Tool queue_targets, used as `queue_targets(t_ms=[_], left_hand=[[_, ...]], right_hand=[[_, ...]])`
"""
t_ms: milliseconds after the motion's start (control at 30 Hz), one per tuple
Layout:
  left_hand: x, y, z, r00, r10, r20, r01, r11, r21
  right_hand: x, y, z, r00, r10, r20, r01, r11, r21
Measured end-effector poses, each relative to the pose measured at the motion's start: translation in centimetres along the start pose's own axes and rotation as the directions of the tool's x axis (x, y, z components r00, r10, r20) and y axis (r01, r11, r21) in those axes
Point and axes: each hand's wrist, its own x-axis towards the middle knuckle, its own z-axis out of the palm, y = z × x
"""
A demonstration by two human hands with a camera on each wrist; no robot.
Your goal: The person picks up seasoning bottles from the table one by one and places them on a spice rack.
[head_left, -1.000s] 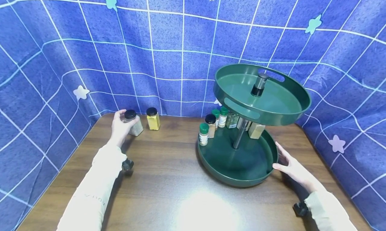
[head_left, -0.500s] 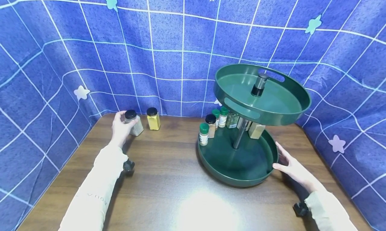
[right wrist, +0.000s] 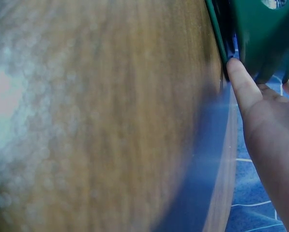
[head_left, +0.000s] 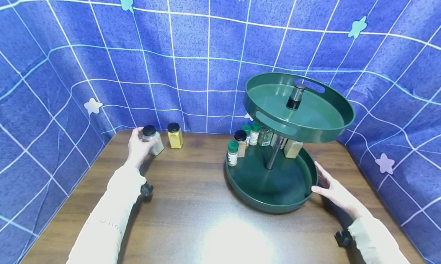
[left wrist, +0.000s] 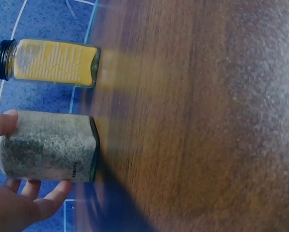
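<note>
My left hand (head_left: 137, 146) holds a clear spice jar (left wrist: 52, 145) with a black lid and grey-white granular contents, thumb on one side and fingers on the other. Beside it, apart, stands a black-lidded jar of yellow powder (head_left: 175, 138). A green two-tier turntable rack (head_left: 272, 202) stands at the right. My right hand (head_left: 334, 191) touches the right rim of its lower tray, with thumb and fingers fairly straight. In the right wrist view my thumb (right wrist: 241, 82) rests against the green rim; the other fingers are partly hidden.
Along the lower tray's back stand several spice jars, among them a green-capped one (head_left: 232, 156) and a black-capped one (head_left: 240, 145). The upper tray (head_left: 317, 107) overhangs them, partly hiding some. A blue gridded curtain (head_left: 193, 76) borders the wooden table (head_left: 186, 187).
Almost nothing moves. The left forearm shifts slightly to the right early on, and the fingers stay on the grey-white jar. The right hand keeps its place at the tray rim.
</note>
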Motion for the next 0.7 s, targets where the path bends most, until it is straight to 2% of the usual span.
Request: queue_targets(t_ms=[367,700], left_hand=[[-0.29,0.59,-0.13,1.000,-0.014,-0.009,0.014,0.999,0.028],[-0.37,0.72,-0.40,0.998,0.046,-0.043,-0.042,0.994,0.101]], right_hand=[[-0.08,0.13,0.04,1.000,-0.010,-0.007,0.010,1.000,-0.004],[0.00,0.24,-0.02,1.000,-0.025,-0.006,0.025,0.999,0.022]])
